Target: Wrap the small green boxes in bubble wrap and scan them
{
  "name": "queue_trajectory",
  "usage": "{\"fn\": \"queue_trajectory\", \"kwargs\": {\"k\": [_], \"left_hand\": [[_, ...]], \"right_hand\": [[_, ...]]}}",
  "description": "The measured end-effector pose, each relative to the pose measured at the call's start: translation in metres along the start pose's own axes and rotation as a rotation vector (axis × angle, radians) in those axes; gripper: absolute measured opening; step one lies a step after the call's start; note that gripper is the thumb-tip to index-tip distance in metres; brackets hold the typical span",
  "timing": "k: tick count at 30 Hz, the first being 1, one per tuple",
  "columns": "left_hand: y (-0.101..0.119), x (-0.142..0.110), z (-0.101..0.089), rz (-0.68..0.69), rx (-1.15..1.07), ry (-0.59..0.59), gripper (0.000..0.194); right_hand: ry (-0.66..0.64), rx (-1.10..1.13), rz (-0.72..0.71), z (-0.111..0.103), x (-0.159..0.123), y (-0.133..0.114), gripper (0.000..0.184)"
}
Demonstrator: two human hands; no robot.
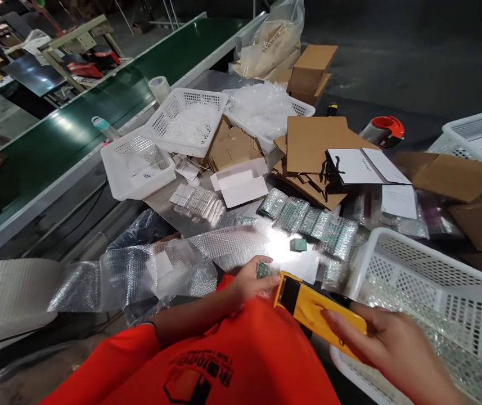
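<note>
My right hand (386,343) is closed round a yellow and black hand-held tool (314,309), whose head points left toward my left hand. My left hand (251,280) pinches a small green part in clear wrap (262,269) at the near edge of the table. A strip of bubble wrap (148,264) runs left from that hand. One small green block (298,244) lies alone on a bright sheet just beyond. A row of wrapped green packets (308,219) lies behind it.
White baskets stand around: one at the near right (435,281) with wrapped pieces, two at the back left (137,163), one at the far right (472,132). Cardboard sheets (316,143), a white box (241,183), a red tape dispenser (386,129) and a green conveyor belt (76,129) are also here.
</note>
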State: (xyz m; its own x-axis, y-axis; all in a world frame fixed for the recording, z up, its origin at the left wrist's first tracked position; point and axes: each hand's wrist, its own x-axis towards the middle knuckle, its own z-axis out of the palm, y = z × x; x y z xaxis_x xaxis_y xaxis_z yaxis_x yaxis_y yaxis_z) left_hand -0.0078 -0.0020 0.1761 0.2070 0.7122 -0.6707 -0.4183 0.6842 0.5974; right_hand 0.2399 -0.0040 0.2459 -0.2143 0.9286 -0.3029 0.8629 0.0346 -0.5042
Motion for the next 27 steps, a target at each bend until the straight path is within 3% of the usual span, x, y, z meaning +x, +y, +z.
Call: {"fn": "queue_trajectory", "kwargs": {"k": [9,16,23,27], "left_hand": [[0.006,-0.008,-0.002,0.329,0.569,0.148,0.060],[0.003,-0.006,0.004,0.275,0.469,0.061,0.053],[0.015,-0.007,0.013,0.288,0.448,0.063,0.057],[0.019,-0.010,0.013,0.372,0.481,0.051,0.053]], "right_hand": [[0.078,-0.046,0.073,-0.004,-0.007,-0.015,0.058],[-0.021,-0.124,0.122,-0.009,-0.005,-0.009,0.060],[-0.124,-0.104,0.301,-0.035,0.006,-0.017,0.071],[0.006,-0.211,0.220,-0.040,-0.004,-0.040,0.069]]}}
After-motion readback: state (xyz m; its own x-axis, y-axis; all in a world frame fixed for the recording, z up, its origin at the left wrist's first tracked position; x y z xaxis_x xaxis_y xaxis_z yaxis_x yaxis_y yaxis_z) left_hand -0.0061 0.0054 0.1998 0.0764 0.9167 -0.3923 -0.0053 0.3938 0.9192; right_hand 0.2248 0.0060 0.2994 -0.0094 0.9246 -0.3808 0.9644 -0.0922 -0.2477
